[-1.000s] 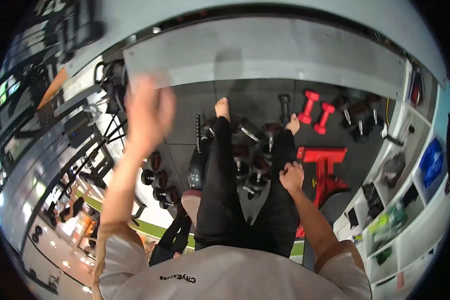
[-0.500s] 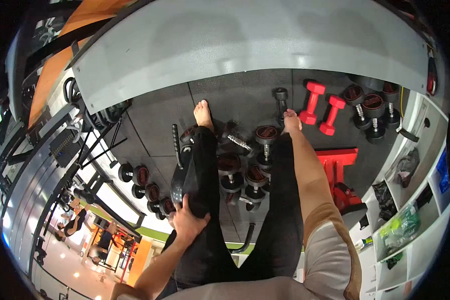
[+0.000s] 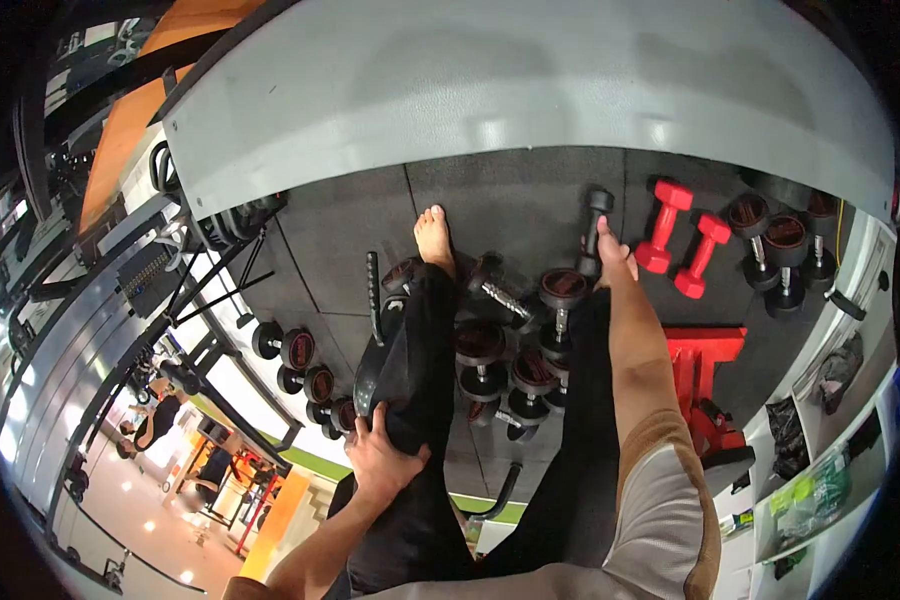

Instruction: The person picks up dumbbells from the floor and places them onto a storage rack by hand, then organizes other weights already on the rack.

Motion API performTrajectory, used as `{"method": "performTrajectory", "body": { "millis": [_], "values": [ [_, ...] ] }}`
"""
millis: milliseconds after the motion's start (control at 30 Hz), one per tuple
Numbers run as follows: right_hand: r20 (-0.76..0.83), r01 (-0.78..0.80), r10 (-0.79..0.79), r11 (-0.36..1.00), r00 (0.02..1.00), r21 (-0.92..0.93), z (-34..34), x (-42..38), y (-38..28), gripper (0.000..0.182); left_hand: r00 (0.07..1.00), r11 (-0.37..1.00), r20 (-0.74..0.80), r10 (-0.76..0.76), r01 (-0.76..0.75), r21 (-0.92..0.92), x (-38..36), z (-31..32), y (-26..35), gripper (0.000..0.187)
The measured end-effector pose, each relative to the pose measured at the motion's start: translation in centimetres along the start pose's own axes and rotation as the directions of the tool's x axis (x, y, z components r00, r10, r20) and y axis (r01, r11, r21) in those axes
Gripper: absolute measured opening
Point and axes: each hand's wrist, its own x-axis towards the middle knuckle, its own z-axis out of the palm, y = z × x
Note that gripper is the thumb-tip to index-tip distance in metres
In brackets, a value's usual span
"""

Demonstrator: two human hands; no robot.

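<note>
My left hand [image 3: 384, 462] rests on my left thigh, its fingers spread over the black trouser leg [image 3: 425, 400]. My right forearm reaches past my right knee. At its end my right hand [image 3: 617, 262] hangs beside a small black dumbbell [image 3: 594, 232], thumb and fingers apart. The dumbbell's handle shows next to the thumb; whether they touch I cannot make out. To the right of that hand lie two red dumbbells, the larger [image 3: 663, 227] and the smaller [image 3: 702, 256]. My bare left foot [image 3: 433, 237] is on the dark floor.
Several black dumbbells [image 3: 482, 345] lie between my legs, more [image 3: 785, 240] at the right and lower left. A grey padded panel [image 3: 510, 75] spans the far side. A red metal frame [image 3: 705, 345] stands right, near white shelves [image 3: 815, 545]. People exercise at lower left.
The whole view has shifted, so things appear farther right and slightly lower. My right hand has turned a little beside the black dumbbell, whose lower end now shows. My left hand stays on the thigh.
</note>
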Motion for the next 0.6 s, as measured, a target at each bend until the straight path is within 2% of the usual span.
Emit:
{"method": "performTrajectory", "body": {
  "millis": [33,100,133,167,200,233,267,300,333,367,400,467,533,567,600],
  "values": [
    [-0.124,0.07,-0.076,0.996,0.989,-0.052,0.8,-0.5,0.9,0.093,0.999,0.999,-0.014,0.031,-0.03,0.012,0.0,0.0,-0.1,0.089],
    [-0.35,0.221,-0.257,0.965,0.901,-0.14,2.9,0.7,2.7,0.096,0.999,0.999,-0.026,0.042,-0.042,-0.01,-0.2,-0.3,0.3,0.088],
    [-0.508,0.323,-0.349,0.936,0.788,-0.142,4.7,2.9,4.2,0.09,0.998,0.999,-0.037,0.042,-0.043,-0.023,-0.6,-0.6,0.5,0.088],
    [-0.584,0.41,-0.455,0.885,0.672,-0.218,5.2,2.7,5.1,0.082,0.999,0.998,-0.018,0.047,-0.048,-0.031,-0.9,-1.1,0.6,0.088],
    [-0.555,0.478,-0.545,0.833,0.628,-0.279,4.9,2.8,5.7,0.077,0.997,0.996,-0.047,0.057,-0.06,-0.069,-1.2,-1.2,0.5,0.088],
    [-0.452,0.546,-0.586,0.805,0.672,-0.232,2.7,-1.4,5.5,0.072,0.998,0.996,-0.024,0.062,-0.064,-0.061,-1.5,-1.0,0.2,0.087],
    [-0.504,0.746,-0.585,0.634,0.636,0.204,2.4,-9.0,5.2,0.067,0.998,0.997,-0.012,0.06,-0.06,-0.058,-1.5,-1.1,-0.1,0.087],
    [-0.598,0.751,-0.633,0.656,0.492,-0.075,-1.0,-16.0,5.2,0.065,0.998,0.993,0.01,0.065,-0.064,-0.096,-1.6,-1.3,-0.4,0.087],
    [-0.33,0.74,-0.666,0.641,0.668,0.204,-0.5,-16.7,6.3,0.055,0.998,0.995,0.004,0.059,-0.059,-0.076,-1.6,-1.1,-0.7,0.087],
    [0.008,0.616,-0.688,0.654,0.725,0.439,0.2,-17.3,7.1,0.046,0.999,0.994,-0.011,0.053,-0.054,-0.094,-1.6,-1.0,-1.1,0.087],
    [0.095,0.666,-0.746,0.638,0.659,0.386,-1.7,-22.3,7.9,0.038,0.999,0.993,-0.016,0.051,-0.052,-0.106,-1.7,-1.2,-1.4,0.087],
    [0.071,0.685,-0.782,0.583,0.619,0.437,-4.6,-31.4,7.9,0.036,0.999,0.984,0.003,0.035,-0.033,-0.176,-1.8,-2.3,-2.3,0.087],
    [-0.066,0.821,-0.883,0.4,0.464,0.408,-5.7,-35.4,7.8,0.033,0.999,0.973,0.028,0.041,-0.034,-0.229,-1.2,-3.1,-2.9,0.086],
    [-0.205,0.923,-0.917,0.287,0.343,0.257,-7.7,-41.1,6.5,0.03,0.998,0.972,0.06,0.022,-0.008,-0.233,-1.0,-3.1,-3.3,0.084],
    [-0.206,0.933,-0.923,0.278,0.325,0.229,-8.7,-42.6,5.0,0.03,0.996,0.971,0.091,0.008,0.014,-0.238,-0.8,-3.0,-3.4,0.082]
  ]
}}
